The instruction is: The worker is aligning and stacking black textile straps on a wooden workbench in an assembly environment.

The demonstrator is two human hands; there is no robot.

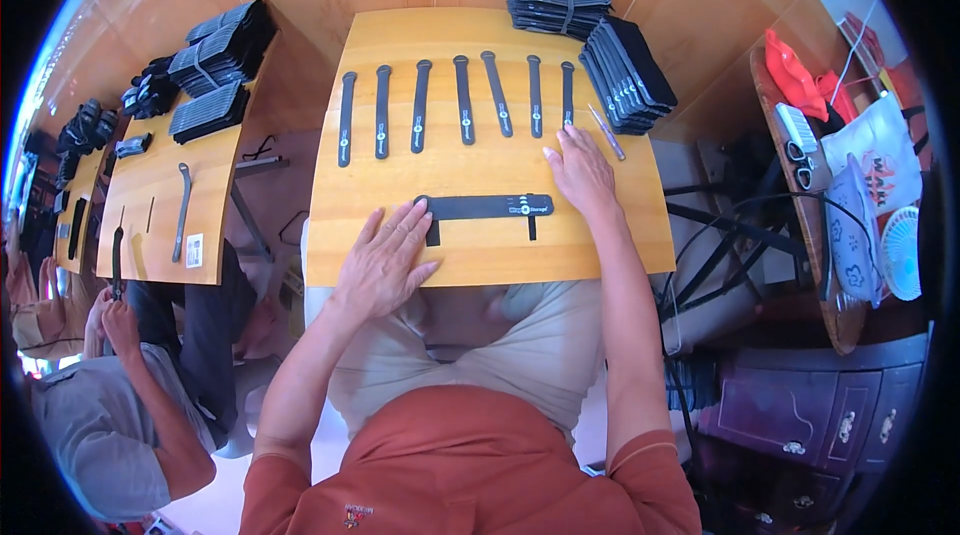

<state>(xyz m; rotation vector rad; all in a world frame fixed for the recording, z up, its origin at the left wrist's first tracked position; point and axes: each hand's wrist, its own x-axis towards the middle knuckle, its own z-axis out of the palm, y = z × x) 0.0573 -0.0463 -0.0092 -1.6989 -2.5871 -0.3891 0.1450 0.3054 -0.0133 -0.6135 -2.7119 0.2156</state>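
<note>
A dark grey strap (490, 207) with one rounded end and white print lies crosswise on the table near me. Two short black strips (532, 227) show below its lower edge. My left hand (388, 260) rests flat by its rounded end, fingers extended and fingertips touching it. Farther out, several similar straps (420, 107) lie in a row, rounded ends away from me. My right hand (582, 173) reaches to the rightmost strap (567, 93), fingertips on its near end and thumb apart. A slim pen (607, 133) lies just right of those fingers.
Bundled dark straps (558, 10) and a leaning stack (626, 75) occupy the table's (400, 35) far right corner. At left, a person (110, 425) works at another table (150, 235) with strap bundles (215, 50). At right, a side table (845, 320) holds glasses, bags and a small fan (901, 253).
</note>
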